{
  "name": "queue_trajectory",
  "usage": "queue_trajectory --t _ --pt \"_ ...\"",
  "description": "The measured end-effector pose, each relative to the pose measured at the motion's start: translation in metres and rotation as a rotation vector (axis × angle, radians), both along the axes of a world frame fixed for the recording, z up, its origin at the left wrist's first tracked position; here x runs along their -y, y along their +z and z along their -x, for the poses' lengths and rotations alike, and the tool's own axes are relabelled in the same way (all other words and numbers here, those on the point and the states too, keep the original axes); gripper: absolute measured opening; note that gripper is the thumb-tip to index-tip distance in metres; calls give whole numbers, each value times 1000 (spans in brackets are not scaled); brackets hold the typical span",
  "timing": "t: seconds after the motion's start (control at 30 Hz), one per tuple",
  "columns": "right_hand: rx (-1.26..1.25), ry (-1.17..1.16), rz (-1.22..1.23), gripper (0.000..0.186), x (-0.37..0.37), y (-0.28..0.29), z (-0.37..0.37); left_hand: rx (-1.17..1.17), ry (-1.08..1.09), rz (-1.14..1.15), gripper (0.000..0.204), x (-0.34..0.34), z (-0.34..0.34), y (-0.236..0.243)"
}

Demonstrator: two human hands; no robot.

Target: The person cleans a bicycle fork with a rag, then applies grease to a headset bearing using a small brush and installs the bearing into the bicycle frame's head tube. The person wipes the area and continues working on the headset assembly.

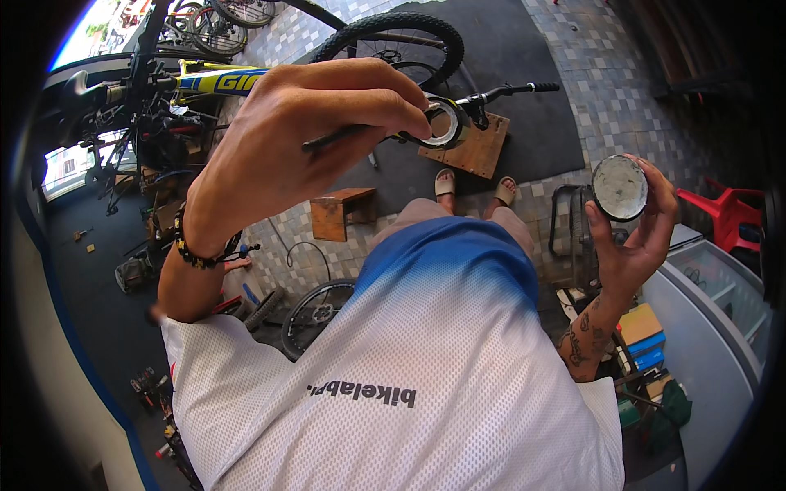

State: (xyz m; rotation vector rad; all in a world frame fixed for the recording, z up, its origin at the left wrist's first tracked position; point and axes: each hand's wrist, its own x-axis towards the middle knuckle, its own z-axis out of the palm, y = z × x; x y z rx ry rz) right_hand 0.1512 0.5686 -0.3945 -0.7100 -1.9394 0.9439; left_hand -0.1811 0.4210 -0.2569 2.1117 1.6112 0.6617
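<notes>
My left hand (303, 139) is raised at upper middle, fingers curled and pinched, holding a thin black tool (323, 141) whose far part is hidden by the fingers. Its fingertips are at a black ring-shaped part (458, 127) with pale greyish material on its inside; whether they touch it is unclear. Behind is a yellow-and-blue bicycle frame (205, 80). At right, my right hand (634, 245) grips a small round tin (618, 186), held upright on edge, its face towards me showing a grey, paste-like surface.
Below the bicycle, a wooden box (479, 159) sits on a dark mat (540, 147), near a wooden stool (327, 221). A black tyre (450, 45), a loose wheel (299, 327), red plastic chair (733, 213), glass-topped chest (712, 303) and assorted bike parts surround me.
</notes>
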Motion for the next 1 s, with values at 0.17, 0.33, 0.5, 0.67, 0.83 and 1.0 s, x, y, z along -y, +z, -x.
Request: queue_trajectory --t 0.17,0.33,0.5,0.67,0.83,1.0 --pt "16 7 -31 74 -1 1 1 -3 -24 42 29 4 3 3" --pt "19 15 -34 73 -1 1 3 -14 -30 69 29 9 2 6" --pt "12 20 -23 73 0 2 6 -5 -59 50 28 8 6 5" --pt "12 25 -26 72 1 3 6 -19 -67 -33 26 5 6 -4" --pt "8 19 -27 72 3 2 5 -152 -23 -140 28 4 4 -8" --pt "4 17 -39 72 4 1 3 -321 -22 -203 29 4 -2 -4"
